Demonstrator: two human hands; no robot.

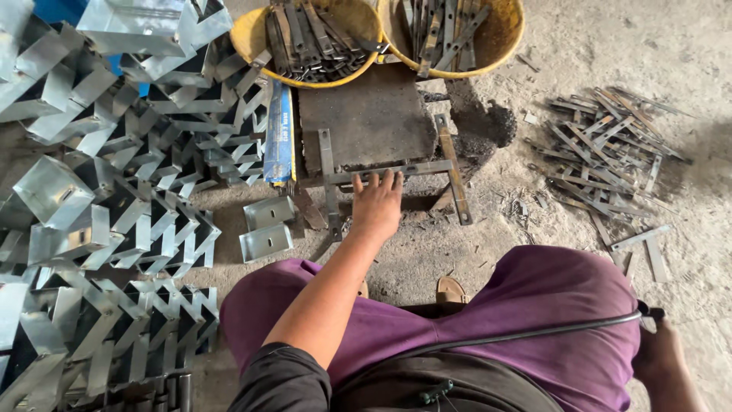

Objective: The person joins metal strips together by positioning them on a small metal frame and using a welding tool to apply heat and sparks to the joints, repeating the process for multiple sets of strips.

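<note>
A great heap of folded, shiny galvanised sheet-metal brackets [99,198] is filling the whole left side of the frame. Across the bottom, the person's purple-trousered legs [534,320] are spreading wide, with a black cable [534,334] running over the right thigh. In the upper middle a dark, flat steel block [366,114] is sitting on the dusty concrete floor [610,46], and behind it at the top edge two round yellow tubs [503,38] are holding flat metal strips. A loose scatter of rusty flat strips [602,145] is lying at the right. The left hand [376,204] is reaching forward in the centre, fingers spread and pressing flat on a long grey metal strip [396,172] lying crosswise along the block's near edge, not gripping it. The right hand [662,352] is resting at the lower right corner; whether it is clasping anything cannot be told.
</note>
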